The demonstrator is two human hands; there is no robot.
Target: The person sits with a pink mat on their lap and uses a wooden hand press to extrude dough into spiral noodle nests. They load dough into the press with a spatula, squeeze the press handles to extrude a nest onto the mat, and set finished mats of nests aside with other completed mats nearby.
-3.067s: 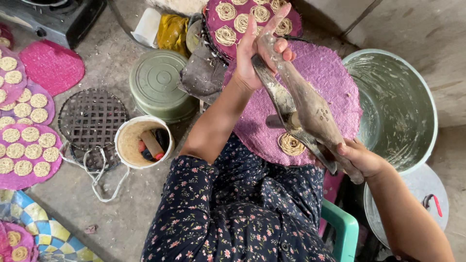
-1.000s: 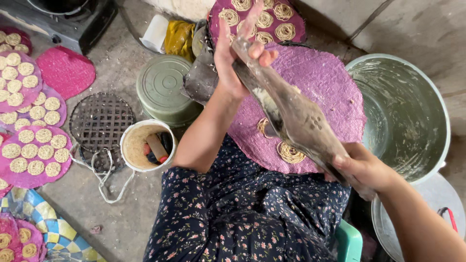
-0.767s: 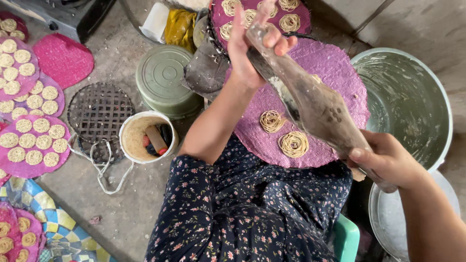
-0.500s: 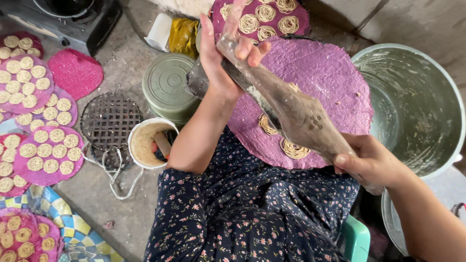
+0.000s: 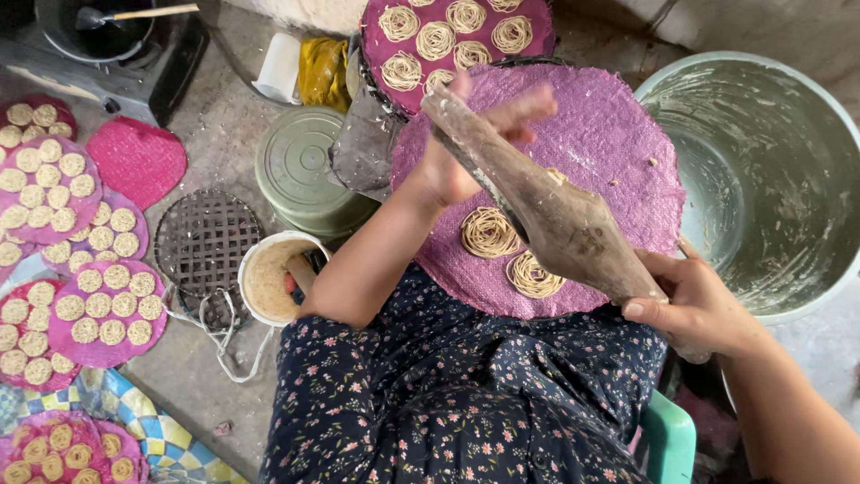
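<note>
Wooden press (image 5: 555, 215) at frame centre, over the purple mat (image 5: 618, 134).
Left hand (image 5: 466, 152) grips its top, right hand (image 5: 699, 305) its lower end; noodle-covered mats (image 5: 98, 305) spread across the concrete floor (image 5: 224, 54) at left.

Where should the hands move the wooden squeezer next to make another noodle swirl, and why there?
Probably a small shift toward a bare part of the purple mat. The left hand and right hand hold the wooden press over the mat, and only a few noodle swirls lie under it, so open space beside them seems the likeliest spot.
</note>
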